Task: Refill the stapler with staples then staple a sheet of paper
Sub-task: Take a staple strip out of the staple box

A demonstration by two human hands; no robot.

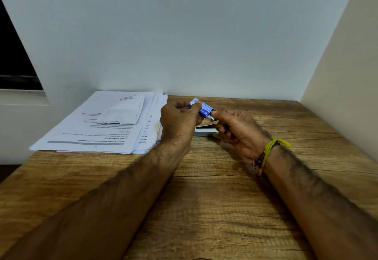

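Observation:
My left hand (180, 120) grips a small blue and white staple box (201, 109) above the table, fingers curled round it. My right hand (235, 131) pinches the box's open right end, where a white inner part sticks out. Under both hands a silver stapler (204, 132) lies on the wooden table (214, 198), mostly hidden by the hands. A stack of printed paper sheets (98, 128) lies to the left of my hands.
A smaller folded sheet (122, 112) lies on top of the paper stack. A white wall stands right behind the table, and a beige wall closes the right side. A dark window opening sits at far left.

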